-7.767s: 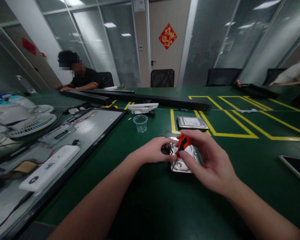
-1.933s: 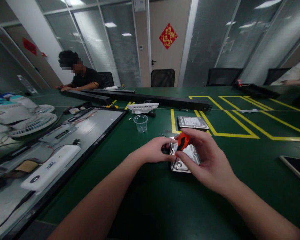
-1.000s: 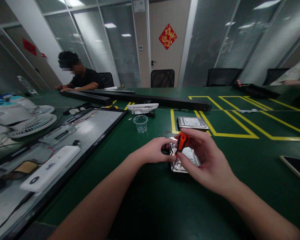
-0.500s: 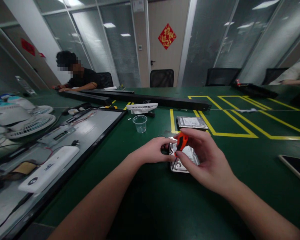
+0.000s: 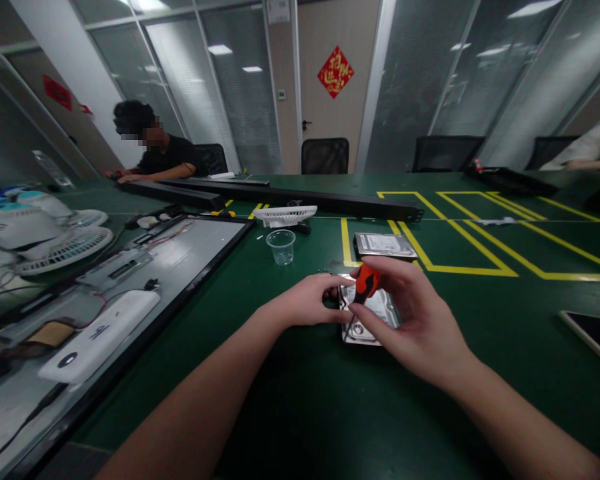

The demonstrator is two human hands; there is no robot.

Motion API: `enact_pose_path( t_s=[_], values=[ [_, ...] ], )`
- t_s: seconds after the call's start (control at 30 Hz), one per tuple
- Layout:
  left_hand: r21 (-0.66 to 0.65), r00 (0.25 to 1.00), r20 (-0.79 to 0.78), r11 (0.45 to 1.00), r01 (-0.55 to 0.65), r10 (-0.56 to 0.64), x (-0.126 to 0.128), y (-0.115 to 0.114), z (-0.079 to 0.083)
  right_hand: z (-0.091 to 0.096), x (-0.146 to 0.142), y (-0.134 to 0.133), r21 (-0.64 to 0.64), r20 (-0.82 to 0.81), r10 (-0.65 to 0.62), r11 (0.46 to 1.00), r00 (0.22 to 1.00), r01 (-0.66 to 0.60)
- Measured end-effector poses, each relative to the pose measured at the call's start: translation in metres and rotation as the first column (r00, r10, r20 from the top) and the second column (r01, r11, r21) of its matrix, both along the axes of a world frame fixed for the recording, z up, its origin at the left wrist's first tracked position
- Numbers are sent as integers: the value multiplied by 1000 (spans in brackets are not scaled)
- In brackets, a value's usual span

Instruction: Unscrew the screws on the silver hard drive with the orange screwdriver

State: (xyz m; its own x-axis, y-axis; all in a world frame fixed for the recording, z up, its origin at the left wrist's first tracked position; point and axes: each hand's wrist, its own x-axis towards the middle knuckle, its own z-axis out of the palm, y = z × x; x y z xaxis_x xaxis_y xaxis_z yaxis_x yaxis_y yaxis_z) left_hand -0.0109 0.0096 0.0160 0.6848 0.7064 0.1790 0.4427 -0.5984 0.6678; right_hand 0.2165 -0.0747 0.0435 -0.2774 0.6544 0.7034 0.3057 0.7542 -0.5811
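Note:
A silver hard drive lies on the green table, label side up, partly hidden by my hands. My right hand pinches the orange and black handle of a screwdriver between thumb and fingers. Its thin dark shaft slants down to the lower left part of the drive. At the drive's left edge, my left hand grips it, thumb and forefinger curved over the top close to the screwdriver. A second hard drive rests just beyond my right hand.
A clear plastic cup and a white fan part stand ahead. On the left lies a large panel bearing a white power bank. Long black bars cross the table. A phone is at right. A person sits opposite.
The screwdriver's handle has turned slightly and leans a little more to the right in my right hand. My left hand stays in place on the drive.

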Motion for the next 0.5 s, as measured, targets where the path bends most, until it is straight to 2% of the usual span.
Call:
enact_pose_path(
  t_s=[0.23,0.5],
  values=[
    [-24,1000,8,1000,11,-11,1,-1,3,1,-3,-1,-34,-23,73,997,997,-74],
    [-27,1000,-16,1000,-7,7,1,-1,3,0,0,0,-18,-12,-16,1000,1000,16]
  ],
)
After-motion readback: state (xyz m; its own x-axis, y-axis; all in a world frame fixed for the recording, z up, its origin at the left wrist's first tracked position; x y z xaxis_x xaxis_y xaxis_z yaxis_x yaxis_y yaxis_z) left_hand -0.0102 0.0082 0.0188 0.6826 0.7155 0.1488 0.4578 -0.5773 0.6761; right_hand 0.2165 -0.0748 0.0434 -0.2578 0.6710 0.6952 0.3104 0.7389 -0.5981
